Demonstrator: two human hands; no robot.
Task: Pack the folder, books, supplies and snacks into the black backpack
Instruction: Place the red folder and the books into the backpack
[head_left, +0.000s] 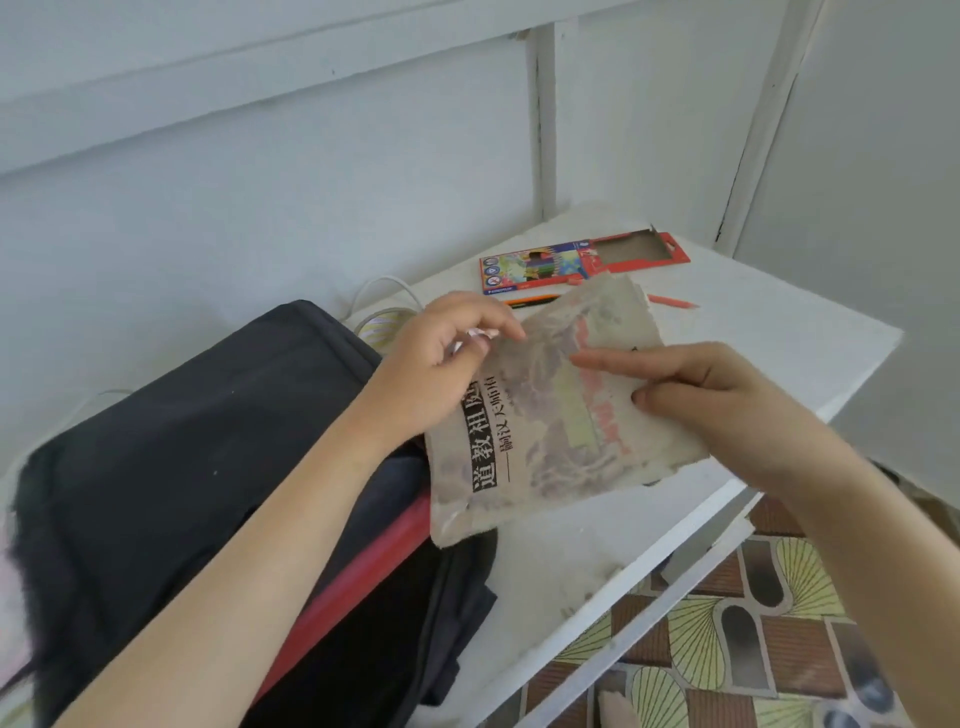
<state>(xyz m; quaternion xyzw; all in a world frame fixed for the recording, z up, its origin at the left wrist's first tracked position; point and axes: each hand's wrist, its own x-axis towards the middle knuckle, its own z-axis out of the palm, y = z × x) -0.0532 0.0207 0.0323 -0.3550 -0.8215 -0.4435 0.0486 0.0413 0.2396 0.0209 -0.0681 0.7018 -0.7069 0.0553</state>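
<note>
A worn grey book (550, 415) with black Chinese lettering hangs over the table's front, held by both hands. My left hand (441, 358) pinches its upper left edge. My right hand (711, 395) grips its right edge, index finger stretched across the cover. The black backpack (171, 457) lies open at the left, and a red folder (363, 587) sticks out of its mouth under the book's lower corner. A colourful box of coloured pencils (576, 262) with its flap open lies at the table's far side, next to a loose orange pencil (672, 301) and a dark pencil (535, 300).
The white table (779, 332) stands in a corner of white walls. A white cable (384, 286) and a striped roll (382, 325) lie behind the backpack. Patterned floor (753, 623) shows below the table's right edge.
</note>
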